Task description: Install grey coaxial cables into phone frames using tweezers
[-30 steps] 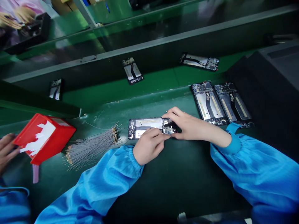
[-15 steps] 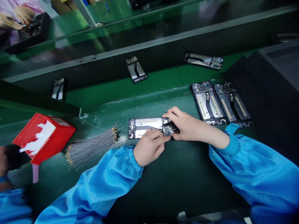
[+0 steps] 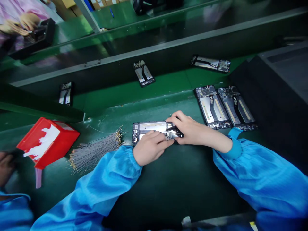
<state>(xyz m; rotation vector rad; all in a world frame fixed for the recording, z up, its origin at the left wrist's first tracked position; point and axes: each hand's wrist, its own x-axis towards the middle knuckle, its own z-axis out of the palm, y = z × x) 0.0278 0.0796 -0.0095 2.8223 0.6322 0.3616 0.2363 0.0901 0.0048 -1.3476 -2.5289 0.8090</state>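
Note:
An opened phone (image 3: pixel 154 125), its circuit board and silver inner plate bare, lies crosswise on the bench between my hands. My left hand (image 3: pixel 152 146) rests on its near side, fingers curled and the index finger reaching the board end. Arching over that end, my right hand (image 3: pixel 189 128) grips the phone's edges between index finger and thumb. A dark pointed shape shows beneath the right palm; I cannot make out what it is. Left of the phone lies a bundle of thin grey cables (image 3: pixel 97 149) with gold-coloured ends.
Two opened phones (image 3: pixel 213 107) lie side by side at right, by a large black box (image 3: pixel 271 83). Several more, including one phone (image 3: pixel 143 73), lie on the green strip behind. A red bin (image 3: pixel 60 141) stands left. Another person's hand (image 3: pixel 6 166) shows at the left edge; a co-worker's hands (image 3: pixel 21 25) are across.
The view has shifted slightly. My left hand has slid a little left along the phone, while my right hand keeps its grip. The neighbouring person's hand at far left has moved.

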